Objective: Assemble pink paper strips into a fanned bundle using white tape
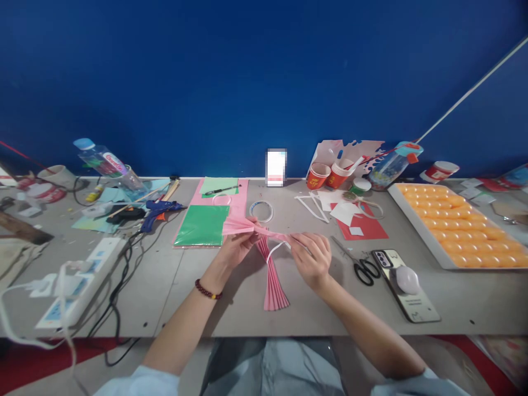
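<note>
Both my hands are raised over the middle of the desk with pink pleated paper between them. My left hand (239, 242) is closed on a folded pink paper (238, 225), whose pleats fan out to the left above the fingers. From there a narrow pink strip runs across to my right hand (311, 256), which pinches its other end. Near the right fingertips a thin white strip (274, 248) curves down to the left. Below, another pleated pink paper fan (276, 294) spreads towards me, its upper end partly hidden behind my hands.
Scissors (365, 270) and a phone (408, 291) lie to the right, before a tray of orange balls (466, 225). A tape roll (261, 211) lies ahead. Green paper (202, 225), a blue glue gun (159, 213) and a power strip (82, 283) with cables are left.
</note>
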Demonstrator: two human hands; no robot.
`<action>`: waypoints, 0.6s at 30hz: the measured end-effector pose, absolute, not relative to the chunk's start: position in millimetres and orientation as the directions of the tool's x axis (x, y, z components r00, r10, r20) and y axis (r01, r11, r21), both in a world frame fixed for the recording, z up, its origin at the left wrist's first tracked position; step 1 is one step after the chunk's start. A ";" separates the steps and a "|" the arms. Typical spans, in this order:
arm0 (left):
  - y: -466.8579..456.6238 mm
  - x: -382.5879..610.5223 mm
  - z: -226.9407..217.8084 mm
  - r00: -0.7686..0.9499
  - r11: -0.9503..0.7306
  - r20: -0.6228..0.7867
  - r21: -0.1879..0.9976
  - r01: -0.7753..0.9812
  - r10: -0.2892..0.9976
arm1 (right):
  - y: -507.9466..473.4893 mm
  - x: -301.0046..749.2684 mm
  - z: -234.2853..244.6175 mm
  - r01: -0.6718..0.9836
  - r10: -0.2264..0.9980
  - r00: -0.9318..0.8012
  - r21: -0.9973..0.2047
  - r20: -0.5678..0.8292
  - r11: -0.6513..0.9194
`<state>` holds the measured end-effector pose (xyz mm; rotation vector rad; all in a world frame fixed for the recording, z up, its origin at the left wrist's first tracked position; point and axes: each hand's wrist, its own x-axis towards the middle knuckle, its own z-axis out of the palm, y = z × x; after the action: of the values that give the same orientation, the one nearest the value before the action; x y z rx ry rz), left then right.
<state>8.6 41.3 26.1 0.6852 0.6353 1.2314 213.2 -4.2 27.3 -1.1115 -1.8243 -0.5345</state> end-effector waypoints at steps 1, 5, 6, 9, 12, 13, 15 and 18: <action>40.5 8.4 26.7 0.218 0.190 -0.067 0.767 -0.613 0.974 | -4.3 213.6 26.8 0.857 0.467 -0.182 -0.092 0.865 0.506; 39.3 9.8 31.4 0.215 0.192 -0.073 0.771 -0.607 0.974 | -3.5 213.4 28.0 0.845 0.459 -0.185 -0.097 0.869 0.525; 39.9 10.6 32.2 0.205 0.187 -0.075 0.773 -0.606 0.976 | -3.2 212.6 29.0 0.845 0.470 -0.190 -0.100 0.862 0.525; 43.1 13.2 32.0 0.134 0.151 -0.089 0.800 -0.580 0.987 | -2.6 208.7 31.0 0.843 0.550 -0.210 -0.135 0.808 0.520; 45.3 15.5 30.1 0.054 0.124 -0.113 0.844 -0.521 0.992 | -3.6 204.4 30.6 0.799 0.651 -0.182 -0.275 0.737 0.535; 45.0 16.3 29.6 0.051 0.134 -0.126 0.852 -0.506 0.991 | -4.2 203.5 30.4 0.764 0.687 -0.156 -0.354 0.710 0.540; 42.5 18.1 29.0 0.098 0.191 -0.164 0.850 -0.491 0.982 | -5.1 203.1 30.7 0.653 0.772 -0.093 -0.547 0.628 0.524; 35.5 22.6 27.4 0.218 0.290 -0.210 0.839 -0.460 0.953 | -4.4 205.3 32.0 0.385 0.939 -0.074 -0.859 0.336 0.337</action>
<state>22.6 35.5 27.4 0.7249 0.8385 1.1063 205.3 -4.4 32.0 -1.2112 -1.6441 0.7253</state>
